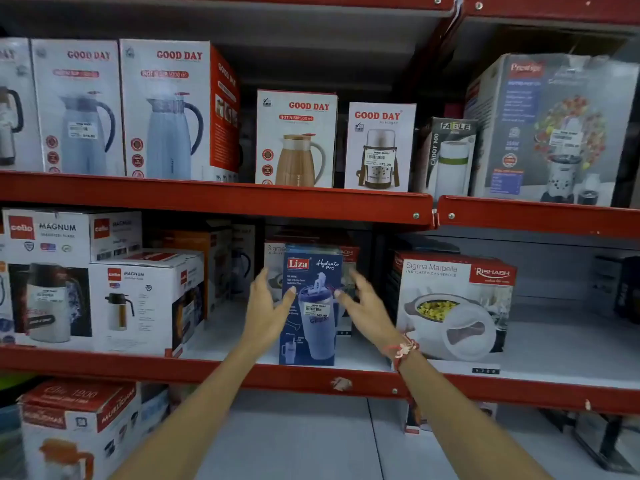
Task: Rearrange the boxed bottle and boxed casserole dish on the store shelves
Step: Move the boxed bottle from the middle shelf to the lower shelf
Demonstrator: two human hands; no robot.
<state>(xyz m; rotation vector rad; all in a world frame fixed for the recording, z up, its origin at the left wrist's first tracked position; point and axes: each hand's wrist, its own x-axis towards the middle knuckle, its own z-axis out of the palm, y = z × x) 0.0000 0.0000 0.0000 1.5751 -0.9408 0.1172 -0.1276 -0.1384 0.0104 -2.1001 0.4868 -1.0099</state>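
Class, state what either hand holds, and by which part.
Nothing is held: left hand and right hand are open either side of the blue bottle box, thumbs near its front.

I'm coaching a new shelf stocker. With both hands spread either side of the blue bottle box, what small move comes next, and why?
Probably close both hands onto the box's sides. The left hand and right hand flank the upright blue bottle box, open, not yet gripping it.

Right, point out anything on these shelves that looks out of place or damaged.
The blue Liza bottle box stands alone at the middle shelf's front, directly in front of a partly hidden Sigma casserole box, blocking it. Both hands, left hand and right hand, are open beside it. The red shelf edge below shows chipped paint.
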